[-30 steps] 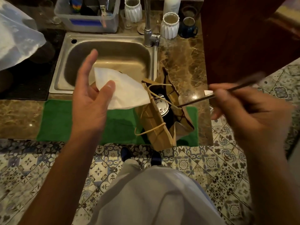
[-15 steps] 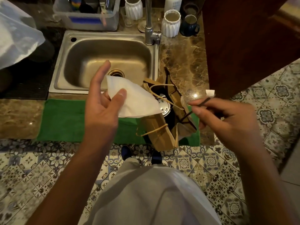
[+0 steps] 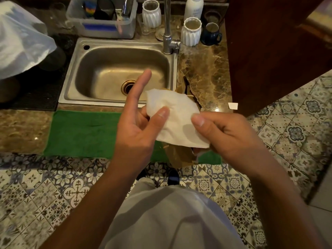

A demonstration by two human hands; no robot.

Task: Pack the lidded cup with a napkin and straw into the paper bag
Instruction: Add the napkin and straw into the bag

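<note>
Right hand [image 3: 231, 137] now joined left hand [image 3: 138, 126], fingers of both pinching napkin [image 3: 177, 121]

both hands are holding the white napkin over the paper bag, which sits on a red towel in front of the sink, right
Not quite: the towel is green, not red, as the head view shows. The rest holds: the left hand and right hand both pinch the white napkin above the paper bag, which stands on that towel in front of the sink.
</note>
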